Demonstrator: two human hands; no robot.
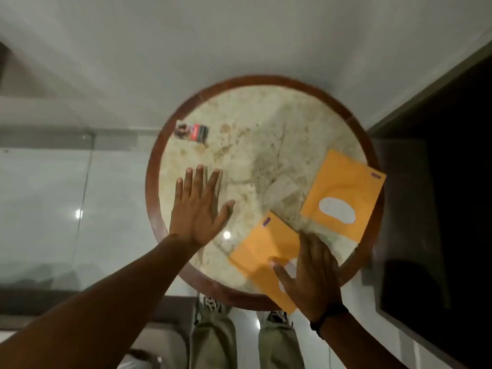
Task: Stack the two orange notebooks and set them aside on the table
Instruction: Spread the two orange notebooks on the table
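Note:
Two orange notebooks lie apart on a round marble table (255, 134) with a dark wooden rim. The far notebook (346, 187) rests at the table's right edge, its white oval label facing up. The near notebook (263, 249) lies at the front edge and juts slightly over the rim. My right hand (308, 272) is spread flat over the near notebook's right part, fingers apart, covering its label. My left hand (199, 206) hovers open, palm down, over the bare left side of the table, holding nothing.
A small printed card or packet (192, 131) lies at the table's far left edge. My legs and shoes (213, 331) show below the table. A glass panel stands to the left, and dark furniture (439, 209) is at the right.

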